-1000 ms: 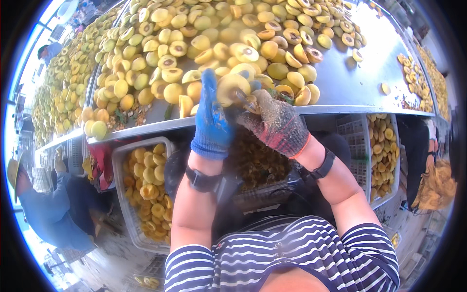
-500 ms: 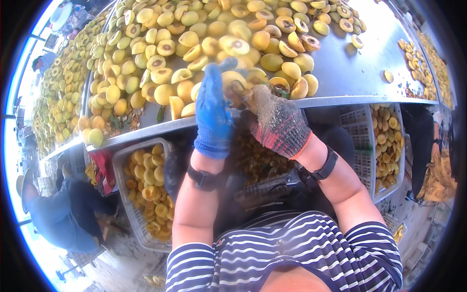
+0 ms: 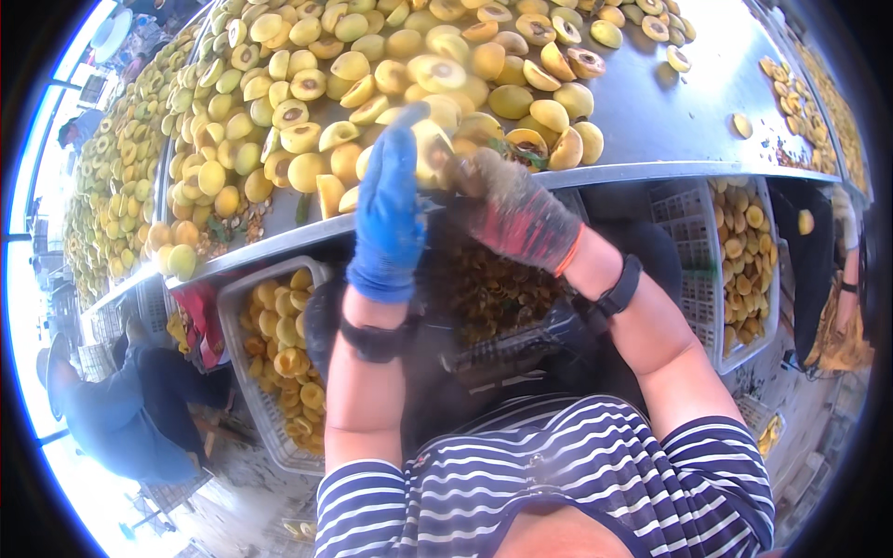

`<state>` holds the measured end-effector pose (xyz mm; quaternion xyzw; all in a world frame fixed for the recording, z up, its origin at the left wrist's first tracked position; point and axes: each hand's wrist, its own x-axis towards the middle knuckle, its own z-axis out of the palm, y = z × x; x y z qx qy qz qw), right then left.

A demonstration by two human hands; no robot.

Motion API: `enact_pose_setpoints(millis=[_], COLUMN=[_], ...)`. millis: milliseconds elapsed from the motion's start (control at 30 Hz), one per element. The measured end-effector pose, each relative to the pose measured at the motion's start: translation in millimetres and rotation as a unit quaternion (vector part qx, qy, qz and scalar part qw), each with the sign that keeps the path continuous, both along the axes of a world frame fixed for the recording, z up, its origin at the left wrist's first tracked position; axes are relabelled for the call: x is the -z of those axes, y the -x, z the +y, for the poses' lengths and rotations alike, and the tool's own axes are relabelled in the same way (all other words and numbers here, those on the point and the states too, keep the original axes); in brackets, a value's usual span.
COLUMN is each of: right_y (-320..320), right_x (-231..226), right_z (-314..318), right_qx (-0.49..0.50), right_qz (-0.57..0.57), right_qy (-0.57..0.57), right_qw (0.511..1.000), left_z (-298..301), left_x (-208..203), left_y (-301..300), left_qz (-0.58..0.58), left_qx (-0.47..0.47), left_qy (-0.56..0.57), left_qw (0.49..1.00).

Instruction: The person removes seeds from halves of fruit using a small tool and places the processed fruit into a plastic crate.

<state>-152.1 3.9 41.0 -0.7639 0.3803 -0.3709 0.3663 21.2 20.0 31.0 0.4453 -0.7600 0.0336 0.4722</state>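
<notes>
My left hand [image 3: 391,205], in a blue glove, is raised at the table's near edge. Its fingers point away from me and close on a yellow peach half [image 3: 432,151]. Close beside it is my right hand [image 3: 513,206], in a worn grey and red glove, its fingers curled toward the fruit. Whatever that hand grips is blurred and hidden by its fingers. Many peach halves [image 3: 307,173], some with brown hollows facing up, are heaped on the metal table [image 3: 642,121] beyond both hands. Below my hands, dark blurred scraps [image 3: 512,288] lie in a container.
A pale crate [image 3: 262,430] of peach halves stands below the table at left. Another crate [image 3: 722,316] is at right. The metal table rim [image 3: 642,171] runs across before me. One person [image 3: 130,409] sits at left, another person's arm [image 3: 848,279] shows at right.
Both hands have shifted slightly left and nearer the table's edge. The peach half shows more clearly by my left palm. A yellow piece now appears before the person at right.
</notes>
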Motion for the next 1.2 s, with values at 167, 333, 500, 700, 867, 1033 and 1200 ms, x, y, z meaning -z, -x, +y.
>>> enact_pose_setpoints(millis=[167, 333, 500, 700, 867, 1033, 1200], right_y=[21.1, 22.7, 28.0, 16.2, 19.6, 11.7, 8.1], right_x=[-6.6, -17.3, -10.0, -13.7, -9.0, 4.9, 1.9], right_z=[-5.5, 6.9, 7.4, -2.1, -2.1, 10.4, 1.5], right_qx=[-0.065, 0.016, 0.007, 0.007, -0.023, 0.065, 0.046], right_qz=[0.029, 0.054, 0.201, -0.177, -0.108, -0.019, -0.093], right_qy=[0.118, 0.194, 0.173, 0.045, 0.112, 0.188, 0.115], right_qw=[0.991, 0.979, 0.964, 0.983, 0.988, 0.98, 0.988], left_z=[-6.3, 7.0, 5.4, 12.8, 9.8, 7.8, 13.4], left_x=[-16.9, -14.0, -25.7, -18.0, 0.5, 13.7, 15.2], left_y=[6.6, 12.6, 22.6, 28.3, 24.4, 23.9, 16.0], left_qz=[0.304, 0.309, 0.545, 0.362, 0.225, 0.179, 0.321], left_qx=[0.173, 0.087, 0.112, 0.07, 0.032, 0.034, 0.068], left_qy=[-0.176, -0.178, -0.298, -0.28, -0.251, -0.277, -0.334], left_qw=[0.92, 0.93, 0.776, 0.886, 0.941, 0.943, 0.883])
